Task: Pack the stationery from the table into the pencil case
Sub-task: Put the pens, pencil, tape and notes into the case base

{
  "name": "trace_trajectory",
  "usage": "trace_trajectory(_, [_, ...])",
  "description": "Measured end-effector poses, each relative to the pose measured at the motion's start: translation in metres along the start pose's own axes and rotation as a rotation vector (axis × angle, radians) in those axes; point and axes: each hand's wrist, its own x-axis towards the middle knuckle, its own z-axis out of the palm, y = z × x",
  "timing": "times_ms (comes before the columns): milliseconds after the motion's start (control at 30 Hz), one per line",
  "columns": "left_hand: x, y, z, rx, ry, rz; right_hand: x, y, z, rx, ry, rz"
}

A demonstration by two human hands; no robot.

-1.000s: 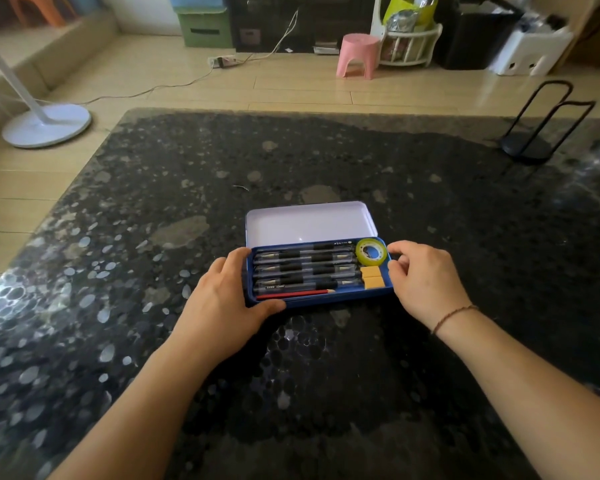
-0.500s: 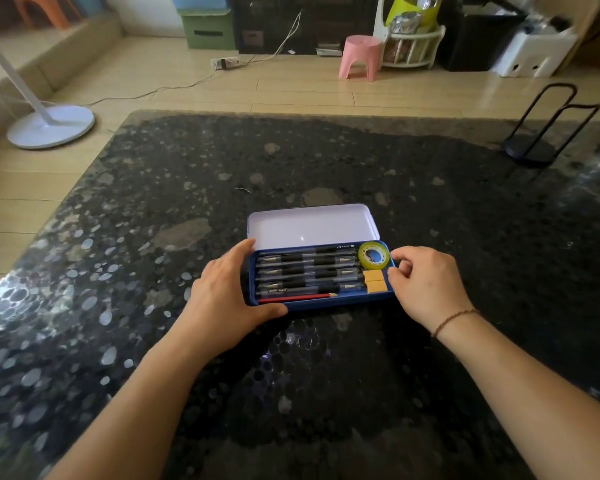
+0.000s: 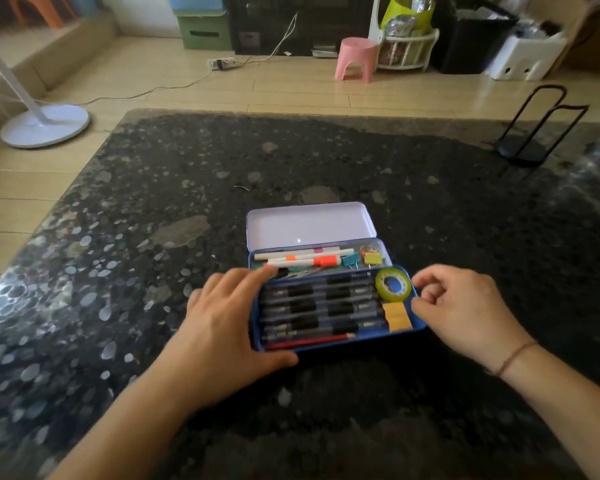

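Observation:
A blue tin pencil case stands open on the dark table, its pale lid (image 3: 309, 225) tipped back. Its upper tray (image 3: 333, 342) is pulled toward me and holds several black pens, a red pencil (image 3: 309, 341), a yellow-green tape roll (image 3: 393, 285) and yellow erasers (image 3: 397, 317). Behind the tray the lower compartment (image 3: 252, 261) shows white markers with orange and pink bands (image 3: 309, 259) and coloured binder clips (image 3: 364, 258). My left hand (image 3: 222, 323) grips the tray's left end. My right hand (image 3: 465, 306) pinches its right end.
The speckled black stone table (image 3: 153, 271) stretches all round the case. A black wire stand (image 3: 534, 133) sits at the far right corner. Beyond the table's far edge are wooden floor, a white fan base (image 3: 45, 124) and a pink stool (image 3: 355, 58).
The upper tray has come forward toward me with both hands on its ends, uncovering the lower compartment with markers and clips that was hidden before.

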Motion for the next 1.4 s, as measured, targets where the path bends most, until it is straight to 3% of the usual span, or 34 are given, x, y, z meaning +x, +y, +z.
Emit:
trace_trajectory(100, [-0.02,0.016,0.017,0.139,-0.027,0.058,-0.016,0.012,-0.003,-0.05,-0.136,0.073])
trace_trajectory(333, [-0.025,0.031,0.027,0.182,-0.151,0.011,-0.023,0.024,-0.008,-0.138,-0.313,0.158])
trace_trajectory(433, [-0.017,0.032,0.014,0.153,-0.153,0.039,-0.014,0.016,-0.016,-0.268,-0.23,0.12])
trace_trajectory(533, [0.009,0.029,0.006,0.017,0.128,-0.002,-0.005,-0.002,-0.021,-0.383,-0.026,0.009])
trace_trajectory(600, [0.031,0.023,0.01,0.007,0.269,-0.093,0.002,-0.013,-0.011,-0.243,0.102,-0.162])
trace_trajectory(700, [0.051,0.015,0.022,0.097,0.265,-0.19,0.011,-0.027,0.017,-0.031,0.021,-0.336])
trace_trajectory(867, [0.06,0.008,0.032,0.144,0.298,-0.185,0.022,-0.034,0.048,-0.091,-0.101,-0.313])
trace_trajectory(1233, [0.069,0.003,0.035,0.083,0.333,-0.127,0.032,-0.033,0.047,0.089,0.059,-0.241])
trace_trajectory(1400, [0.069,0.018,0.038,-0.02,0.263,-0.125,0.041,-0.014,0.029,0.067,0.143,-0.203])
